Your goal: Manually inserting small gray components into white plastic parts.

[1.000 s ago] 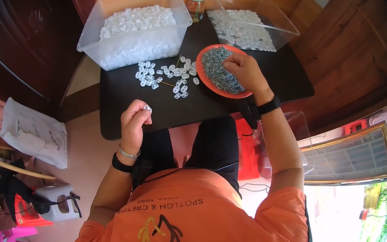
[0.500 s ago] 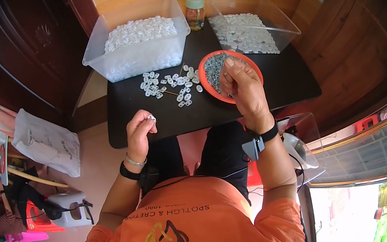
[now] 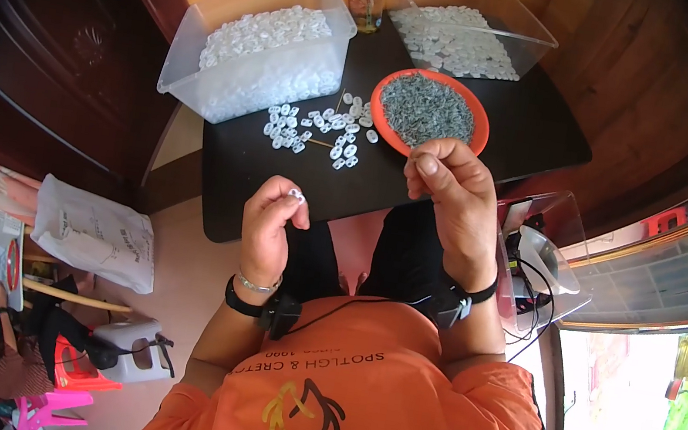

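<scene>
While both hands hover over the table's [image 3: 531, 136] near edge, apart from each other, the L hand [image 3: 271, 222] has thumb + forefinger clamped on a small white piece [image 3: 297, 195], prob. held by one end so the rest pokes out clear, on the side facing the R hand. The R hand [image 3: 459, 209] has thumb & fingertips pressed together too, but can't tell if there's anything btwn them; too small to see. Just beyond the R fingertips sits an orange plate [image 3: 480, 137] of grey bits [image 3: 427, 108], metal-looking; prob. put there for a short reach, w/ the raised rim keeping the bits from straying. Straight out past the L hand, running across twd the plate, lie loose white pieces [image 3: 286, 129], many w/ holes visible, prob. spread thin so single ones pick up easily; a thin brass-coloured stick [image 3: 320, 142] lies among them. Farther out past the L hand is a big translucent bin [image 3: 181, 73] heaped w/ white pieces; beyond the R hand & plate, a clear bin [image 3: 522, 42] w/ a lower layer of flat whitish pieces [image 3: 456, 44]. Bulk stock is prob. set at the back to leave space nr the hands. A jar w/ a green lid [image 3: 365, 5] stands btwn the bins, farther off than the plate.
</scene>
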`<state>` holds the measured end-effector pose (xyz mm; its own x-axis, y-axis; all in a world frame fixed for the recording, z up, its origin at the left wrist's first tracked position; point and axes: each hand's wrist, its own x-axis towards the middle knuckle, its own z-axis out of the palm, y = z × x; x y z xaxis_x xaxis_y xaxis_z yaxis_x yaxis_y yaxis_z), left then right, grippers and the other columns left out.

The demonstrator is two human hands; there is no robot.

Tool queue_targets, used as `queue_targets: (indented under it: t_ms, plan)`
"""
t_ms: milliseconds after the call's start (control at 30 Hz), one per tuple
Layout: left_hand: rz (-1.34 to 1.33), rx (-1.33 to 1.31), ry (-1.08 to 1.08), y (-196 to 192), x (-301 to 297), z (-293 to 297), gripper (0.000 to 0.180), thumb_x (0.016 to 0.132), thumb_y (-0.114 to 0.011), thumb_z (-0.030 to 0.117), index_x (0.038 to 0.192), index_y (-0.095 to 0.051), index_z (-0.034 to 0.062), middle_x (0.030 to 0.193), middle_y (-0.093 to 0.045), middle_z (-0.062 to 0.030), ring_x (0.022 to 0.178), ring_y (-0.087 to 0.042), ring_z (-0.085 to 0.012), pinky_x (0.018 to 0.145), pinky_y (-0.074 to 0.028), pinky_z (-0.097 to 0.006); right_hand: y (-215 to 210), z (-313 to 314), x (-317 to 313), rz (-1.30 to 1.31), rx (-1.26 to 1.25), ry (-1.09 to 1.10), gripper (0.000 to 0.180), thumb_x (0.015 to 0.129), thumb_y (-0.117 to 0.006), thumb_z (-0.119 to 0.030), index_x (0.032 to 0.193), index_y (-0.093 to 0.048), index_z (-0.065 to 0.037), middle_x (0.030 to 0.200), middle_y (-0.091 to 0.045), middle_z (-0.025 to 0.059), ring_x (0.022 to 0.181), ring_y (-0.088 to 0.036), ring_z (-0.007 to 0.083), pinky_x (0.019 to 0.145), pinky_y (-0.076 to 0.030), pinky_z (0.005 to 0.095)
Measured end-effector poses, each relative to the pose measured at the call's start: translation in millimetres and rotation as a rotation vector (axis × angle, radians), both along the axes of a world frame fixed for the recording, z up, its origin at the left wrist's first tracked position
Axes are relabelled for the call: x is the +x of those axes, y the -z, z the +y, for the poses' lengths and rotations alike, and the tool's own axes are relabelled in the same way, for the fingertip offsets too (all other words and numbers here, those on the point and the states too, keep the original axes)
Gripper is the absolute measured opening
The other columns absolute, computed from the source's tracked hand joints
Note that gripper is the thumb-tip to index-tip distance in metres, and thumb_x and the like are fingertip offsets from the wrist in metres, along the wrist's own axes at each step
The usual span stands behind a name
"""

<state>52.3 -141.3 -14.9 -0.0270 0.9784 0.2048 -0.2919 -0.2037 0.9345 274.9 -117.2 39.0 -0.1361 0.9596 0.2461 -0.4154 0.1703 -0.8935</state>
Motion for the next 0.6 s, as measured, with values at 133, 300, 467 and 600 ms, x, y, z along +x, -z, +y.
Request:
queue_targets:
  t_ms: [133, 300, 467, 600]
  plan:
    - [0.031, 0.046, 0.023, -14.1, 3.2, -11.0, 0.012, 0.087, -0.051, 0.01, 0.08, -0.052, -0.0003, 0.066, -0.05, -0.004, 0.059, -0.047, -0.0104, 0.058, -0.037, -0.023, 8.1, 1.0, -16.1, -0.052, -0.025, -0.038, 0.01, 0.093, -0.056, -0.012, 0.095, -0.06, -0.003, 0.084, -0.062, 0.0029, 0.071, -0.055, 0.0087, 0.066, -0.044, 0.022]
    - [0.065, 0.051, 0.011, -19.6, 5.0, -18.7, 0.013, 0.087, -0.051, 0.01, 0.08, -0.053, -0.0001, 0.067, -0.051, -0.0029, 0.06, -0.046, -0.0088, 0.058, -0.037, -0.023, 21.6, 4.8, -30.1, -0.045, -0.092, -0.196, 0.012, 0.093, -0.056, -0.014, 0.096, -0.061, -0.004, 0.084, -0.062, 0.0017, 0.071, -0.055, 0.0082, 0.066, -0.044, 0.0215]
    - [0.127, 0.037, 0.047, -20.4, 6.4, -24.1, 0.012, 0.087, -0.051, 0.01, 0.08, -0.053, 0.0002, 0.068, -0.051, -0.0019, 0.06, -0.046, -0.0075, 0.058, -0.036, -0.021, 26.0, -1.9, -37.2, -0.028, -0.164, -0.259, 0.013, 0.093, -0.057, -0.016, 0.094, -0.06, -0.004, 0.082, -0.062, 0.0016, 0.071, -0.055, 0.0082, 0.065, -0.044, 0.0216]
    - [0.107, 0.0, 0.05, -22.1, 10.7, -25.5, 0.012, 0.087, -0.051, 0.01, 0.08, -0.053, 0.0002, 0.068, -0.05, -0.0016, 0.06, -0.045, -0.0073, 0.057, -0.035, -0.021, 30.5, -3.5, -39.2, 0.033, -0.151, -0.31, 0.013, 0.093, -0.059, -0.018, 0.092, -0.06, -0.004, 0.081, -0.061, 0.0014, 0.071, -0.054, 0.0084, 0.066, -0.044, 0.0218]
